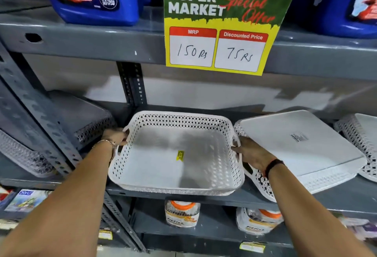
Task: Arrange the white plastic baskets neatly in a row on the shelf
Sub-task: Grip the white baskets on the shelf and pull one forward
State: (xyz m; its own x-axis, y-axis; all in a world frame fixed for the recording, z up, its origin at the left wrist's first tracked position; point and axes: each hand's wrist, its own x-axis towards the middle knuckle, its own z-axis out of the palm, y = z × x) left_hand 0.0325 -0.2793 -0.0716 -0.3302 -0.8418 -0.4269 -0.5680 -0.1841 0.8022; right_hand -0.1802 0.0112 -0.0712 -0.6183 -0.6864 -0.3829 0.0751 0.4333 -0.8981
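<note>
Grey store shelf; hands apparently hold basket.

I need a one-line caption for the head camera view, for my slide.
Both hands, left and right, grip an upright white basket on the shelf.
</note>
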